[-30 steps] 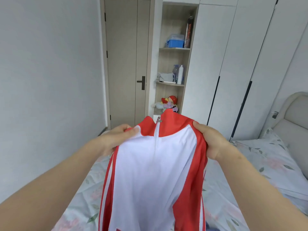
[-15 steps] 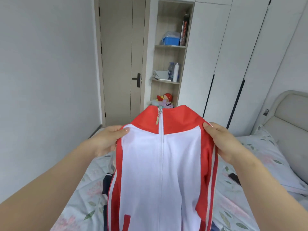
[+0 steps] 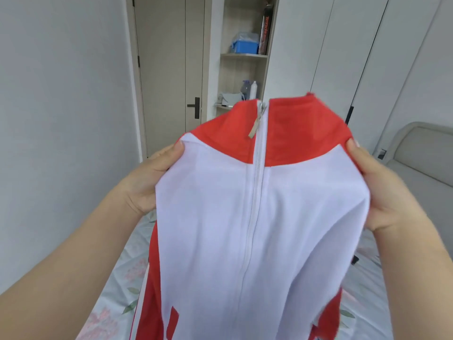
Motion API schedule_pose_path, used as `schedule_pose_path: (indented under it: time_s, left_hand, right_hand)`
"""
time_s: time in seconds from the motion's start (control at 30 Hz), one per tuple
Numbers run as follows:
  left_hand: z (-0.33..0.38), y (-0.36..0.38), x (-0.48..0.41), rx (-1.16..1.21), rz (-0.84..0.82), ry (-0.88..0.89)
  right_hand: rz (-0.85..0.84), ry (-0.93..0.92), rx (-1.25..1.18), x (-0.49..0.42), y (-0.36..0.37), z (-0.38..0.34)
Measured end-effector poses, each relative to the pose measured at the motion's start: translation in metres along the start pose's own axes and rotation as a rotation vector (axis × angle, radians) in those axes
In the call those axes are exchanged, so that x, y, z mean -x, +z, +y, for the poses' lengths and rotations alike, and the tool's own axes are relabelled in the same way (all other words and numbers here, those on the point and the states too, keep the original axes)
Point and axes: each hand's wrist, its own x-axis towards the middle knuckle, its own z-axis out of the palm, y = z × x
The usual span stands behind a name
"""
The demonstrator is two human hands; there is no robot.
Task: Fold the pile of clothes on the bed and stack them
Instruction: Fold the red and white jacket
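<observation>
**A:** What fills the head view?

**B:** A red-and-white jacket (image 3: 257, 217), held up in the air over the bed (image 3: 117, 290) with its floral sheet. The front faces the camera. The white zip is closed up to the collar, and a grey zipper pull (image 3: 255, 126) hangs just below the collar.

**A:** And the hands?

**B:** The left hand (image 3: 149, 182) grips the shoulder edge on the person's left, with the thumb pressed on the white front and the fingers hidden behind the cloth. The right hand (image 3: 382, 192) grips the opposite shoulder the same way, its thumb near the seam where red meets white. Both are clamped on the fabric.

**A:** How does the garment hang?

**B:** The chest is stretched between the two hands. The red yoke and collar stand above them, and the white body drops past the bottom edge of the picture, with red panels down both sides.

**A:** What lies behind it?

**B:** A closed door (image 3: 171, 69) with a dark handle is on the left. Beside it is an open shelf (image 3: 245, 55) carrying a blue box (image 3: 245, 46), with a white bottle (image 3: 254, 89) one level lower. White wardrobe doors (image 3: 343, 45) come next, and a padded headboard (image 3: 421, 148) sits at the far right.
</observation>
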Motion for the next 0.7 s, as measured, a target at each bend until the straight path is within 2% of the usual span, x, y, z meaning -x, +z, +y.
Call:
schedule_pose_path:
  time_s: [0.1, 0.2, 0.27, 0.33, 0.4, 0.57, 0.7]
  left_hand:
    - [0.003, 0.007, -0.014, -0.025, 0.068, -0.003]
    - [-0.024, 0.003, -0.023, -0.183, 0.149, -0.159]
    - [-0.059, -0.015, -0.022, -0.384, 0.196, -0.292]
    - [-0.095, -0.034, -0.012, -0.600, 0.161, -0.426]
    - [-0.124, -0.043, 0.001, -0.702, 0.091, -0.536]
    - [-0.177, -0.034, 0.029, -0.554, 0.133, -0.689]
    - [-0.216, -0.018, 0.036, -0.468, 0.280, -0.739]
  right_hand:
    - [0.014, 0.062, -0.016, -0.003, -0.003, -0.011]
    - [0.138, 0.153, 0.176, -0.016, -0.022, 0.018]
    - [0.214, 0.214, 0.360, -0.022, -0.045, 0.056]
    - [0.216, 0.310, 0.511, -0.018, -0.064, 0.093]
    - [0.214, 0.408, 0.571, -0.009, -0.080, 0.123]
    - [0.261, 0.521, 0.591, 0.014, -0.106, 0.168]
    - [0.342, 0.543, 0.585, 0.040, -0.129, 0.194]
